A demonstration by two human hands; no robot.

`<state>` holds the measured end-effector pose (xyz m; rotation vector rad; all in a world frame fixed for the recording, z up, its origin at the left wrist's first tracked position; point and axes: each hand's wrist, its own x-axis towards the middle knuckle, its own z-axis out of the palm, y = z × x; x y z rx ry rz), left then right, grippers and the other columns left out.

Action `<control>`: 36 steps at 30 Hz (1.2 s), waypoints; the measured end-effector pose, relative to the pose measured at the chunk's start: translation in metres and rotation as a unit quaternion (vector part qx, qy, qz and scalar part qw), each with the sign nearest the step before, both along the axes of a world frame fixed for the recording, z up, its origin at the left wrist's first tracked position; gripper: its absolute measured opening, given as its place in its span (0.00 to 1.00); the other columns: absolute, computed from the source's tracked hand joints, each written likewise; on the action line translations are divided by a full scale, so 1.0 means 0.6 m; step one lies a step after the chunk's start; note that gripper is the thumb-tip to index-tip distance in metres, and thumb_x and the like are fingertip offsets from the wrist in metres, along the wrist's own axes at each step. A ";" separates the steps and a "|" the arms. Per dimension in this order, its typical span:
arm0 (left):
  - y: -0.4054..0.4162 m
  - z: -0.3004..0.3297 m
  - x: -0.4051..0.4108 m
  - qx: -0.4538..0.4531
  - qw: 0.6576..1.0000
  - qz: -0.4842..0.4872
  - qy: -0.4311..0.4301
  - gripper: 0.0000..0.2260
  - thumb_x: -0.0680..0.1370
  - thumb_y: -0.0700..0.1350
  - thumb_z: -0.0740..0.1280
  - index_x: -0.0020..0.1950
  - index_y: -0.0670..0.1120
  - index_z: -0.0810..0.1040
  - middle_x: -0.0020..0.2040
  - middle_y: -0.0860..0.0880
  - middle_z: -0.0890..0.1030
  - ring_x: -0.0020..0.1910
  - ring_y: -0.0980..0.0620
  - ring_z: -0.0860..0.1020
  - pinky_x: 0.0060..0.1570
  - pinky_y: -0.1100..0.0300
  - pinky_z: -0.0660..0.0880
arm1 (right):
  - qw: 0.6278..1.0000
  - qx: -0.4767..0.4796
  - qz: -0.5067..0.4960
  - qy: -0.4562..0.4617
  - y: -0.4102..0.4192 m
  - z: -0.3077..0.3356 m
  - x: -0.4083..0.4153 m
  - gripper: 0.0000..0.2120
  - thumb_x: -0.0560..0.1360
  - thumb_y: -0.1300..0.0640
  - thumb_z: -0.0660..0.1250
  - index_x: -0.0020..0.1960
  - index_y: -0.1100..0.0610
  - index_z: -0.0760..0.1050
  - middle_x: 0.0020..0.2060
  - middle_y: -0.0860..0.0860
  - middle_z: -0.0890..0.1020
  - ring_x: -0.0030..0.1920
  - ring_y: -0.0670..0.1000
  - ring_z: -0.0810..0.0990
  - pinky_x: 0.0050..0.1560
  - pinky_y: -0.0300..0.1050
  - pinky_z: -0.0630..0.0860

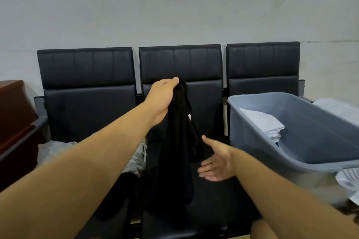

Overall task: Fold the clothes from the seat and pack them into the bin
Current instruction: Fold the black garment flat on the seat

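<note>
My left hand (164,99) grips the top of a black garment (176,153) and holds it up over the middle seat (211,196), where it hangs in long folds. My right hand (215,163) is held out flat with straight fingers just right of the hanging cloth, near its lower edge, holding nothing. A grey plastic bin (303,141) stands on the right seat with folded white clothes (266,124) stacked inside. A heap of grey clothes (56,149) lies on the left seat, partly hidden by my left forearm.
Three black padded seats stand in a row against a pale wall (174,6). A dark wooden cabinet (13,122) is at the far left. White cloth or bags (347,180) lie to the right of and below the bin.
</note>
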<state>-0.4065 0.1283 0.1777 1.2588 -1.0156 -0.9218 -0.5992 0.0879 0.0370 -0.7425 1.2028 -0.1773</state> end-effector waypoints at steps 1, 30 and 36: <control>0.001 0.002 0.000 0.003 1.000 0.004 0.015 0.11 0.83 0.50 0.64 0.56 0.44 0.82 0.57 0.43 0.84 0.57 0.45 0.82 0.62 0.46 0.78 | 0.999 0.017 -0.018 -0.043 0.006 -0.015 0.006 0.46 0.71 0.28 0.67 0.69 0.68 0.72 0.63 0.61 0.81 0.64 0.59 0.79 0.63 0.51 0.76; 0.034 0.035 0.111 -0.090 0.977 0.002 0.195 0.08 0.82 0.45 0.65 0.60 0.48 0.80 0.50 0.51 0.85 0.52 0.52 0.82 0.51 0.57 0.78 | 0.815 -0.311 -0.245 -0.423 -0.040 0.187 -0.012 0.20 0.83 0.57 0.54 0.73 0.48 0.72 0.62 0.48 0.84 0.67 0.54 0.76 0.66 0.59 0.73; 0.054 0.053 0.126 -0.096 0.968 -0.042 0.227 0.09 0.81 0.44 0.66 0.58 0.44 0.81 0.46 0.50 0.84 0.48 0.52 0.83 0.50 0.58 0.80 | 0.821 -0.336 -0.281 -0.366 -0.054 0.180 -0.013 0.22 0.82 0.68 0.57 0.70 0.51 0.75 0.68 0.54 0.75 0.47 0.48 0.81 0.45 0.41 0.81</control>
